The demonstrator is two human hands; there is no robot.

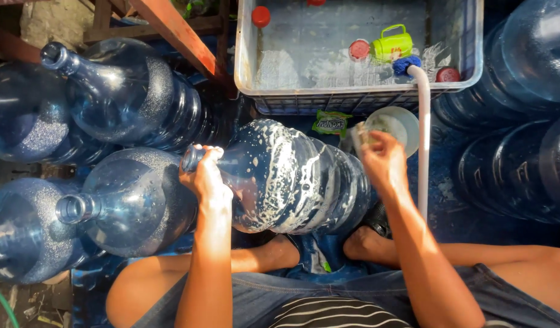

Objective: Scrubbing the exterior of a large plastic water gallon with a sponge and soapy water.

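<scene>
A large blue water jug (pixel 292 176) lies on its side between the two hands, its wall streaked with white suds. The left hand (pixel 206 176) is wrapped around the jug's neck, fingers closed over it, the mouth pointing to the left. The right hand (pixel 382 159) rests at the jug's far end, its fingers pinched on a small pale thing, perhaps a scrubbing pad, though the glare makes it hard to tell. Just beyond the right hand sits a white bowl (pixel 401 124), and beside it a white hose (pixel 424 140) runs up into a grey plastic crate (pixel 359 97). Inside the crate, above both hands, lie red caps (pixel 359 48) and a small green container (pixel 393 44). A green sachet (pixel 331 123) lies between the crate and the jug. Left of the left hand, more blue jugs (pixel 128 200) lie stacked on their sides; others (pixel 523 109) crowd in to the right of the right hand.
</scene>
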